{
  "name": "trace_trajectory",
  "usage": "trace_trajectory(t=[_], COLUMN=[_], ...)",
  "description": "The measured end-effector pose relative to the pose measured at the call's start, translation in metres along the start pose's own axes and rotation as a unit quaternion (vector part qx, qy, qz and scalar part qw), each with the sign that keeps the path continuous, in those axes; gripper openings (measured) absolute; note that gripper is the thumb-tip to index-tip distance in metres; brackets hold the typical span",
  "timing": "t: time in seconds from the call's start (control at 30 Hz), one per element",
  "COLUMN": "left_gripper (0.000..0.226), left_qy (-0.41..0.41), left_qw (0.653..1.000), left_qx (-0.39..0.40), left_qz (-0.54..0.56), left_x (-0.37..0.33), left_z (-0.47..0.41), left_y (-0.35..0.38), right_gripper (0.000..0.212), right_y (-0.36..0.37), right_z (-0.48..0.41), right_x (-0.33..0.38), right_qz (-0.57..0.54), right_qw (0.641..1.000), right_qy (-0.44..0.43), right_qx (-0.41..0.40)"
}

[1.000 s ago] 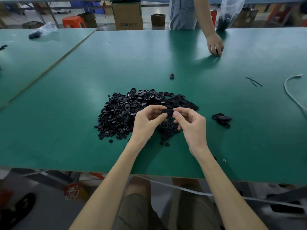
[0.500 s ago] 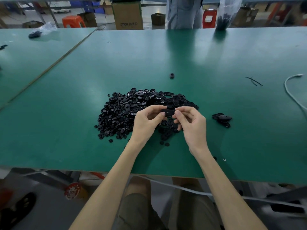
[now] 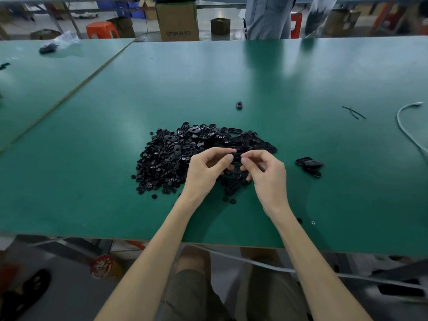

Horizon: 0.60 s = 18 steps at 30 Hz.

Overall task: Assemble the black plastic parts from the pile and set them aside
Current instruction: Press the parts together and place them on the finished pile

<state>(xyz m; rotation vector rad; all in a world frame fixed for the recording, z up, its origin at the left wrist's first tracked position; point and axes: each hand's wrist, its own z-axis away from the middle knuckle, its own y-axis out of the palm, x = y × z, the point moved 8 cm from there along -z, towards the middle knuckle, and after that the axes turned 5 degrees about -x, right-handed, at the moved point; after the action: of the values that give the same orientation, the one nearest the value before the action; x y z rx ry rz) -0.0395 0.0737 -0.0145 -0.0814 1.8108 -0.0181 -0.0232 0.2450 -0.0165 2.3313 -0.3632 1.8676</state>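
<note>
The left hand and right hand are bare, as are both forearms to the view's lower edge. Loosely creased olive-drab shorts cover the thighs; one bare knee shows past the left hem.

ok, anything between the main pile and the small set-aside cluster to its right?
Nothing: bare green table between pile and cluster, head view.
</note>
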Motion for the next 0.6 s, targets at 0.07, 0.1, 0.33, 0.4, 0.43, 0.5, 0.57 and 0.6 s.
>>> trace_trajectory(t=[0.07,0.1,0.33,0.4,0.43,0.5,0.57,0.6], left_gripper=[0.018,0.019,0.019,0.019,0.019,0.020,0.021,0.021], left_qy=[0.000,-0.001,0.001,0.000,-0.001,-0.004,-0.005,-0.004], left_qw=[1.000,1.000,1.000,1.000,1.000,1.000,1.000,1.000], left_qx=[0.007,0.009,0.019,0.020,0.020,0.020,0.020,0.020], left_qz=[0.004,0.007,-0.005,-0.006,-0.005,-0.003,-0.002,-0.001], left_x=[-0.0004,-0.0004,-0.0002,-0.0002,-0.0002,0.0001,-0.0001,-0.0004], left_z=[0.0003,0.0002,-0.0003,-0.0002,-0.0001,0.0000,0.0004,0.0009], left_y=[0.0007,0.0008,0.0032,0.0032,0.0032,0.0032,0.0031,0.0032], right_gripper=[0.014,0.013,0.012,0.013,0.013,0.013,0.013,0.013], right_y=[-0.0002,0.0000,0.0004,0.0007,0.0005,0.0003,-0.0001,-0.0003], right_z=[0.0004,0.0005,0.0009,0.0010,0.0009,0.0010,0.0007,0.0006], right_x=[0.0013,0.0017,0.0005,0.0003,0.0001,-0.0001,-0.0003,-0.0004], right_qz=[-0.003,-0.005,0.004,0.011,0.013,0.016,0.014,0.013], right_qw=[1.000,1.000,1.000,1.000,1.000,1.000,1.000,1.000], right_qy=[-0.003,-0.003,0.004,0.003,0.003,0.003,0.004,0.004], right_qx=[-0.001,-0.002,-0.007,-0.005,-0.005,-0.005,-0.007,-0.009])
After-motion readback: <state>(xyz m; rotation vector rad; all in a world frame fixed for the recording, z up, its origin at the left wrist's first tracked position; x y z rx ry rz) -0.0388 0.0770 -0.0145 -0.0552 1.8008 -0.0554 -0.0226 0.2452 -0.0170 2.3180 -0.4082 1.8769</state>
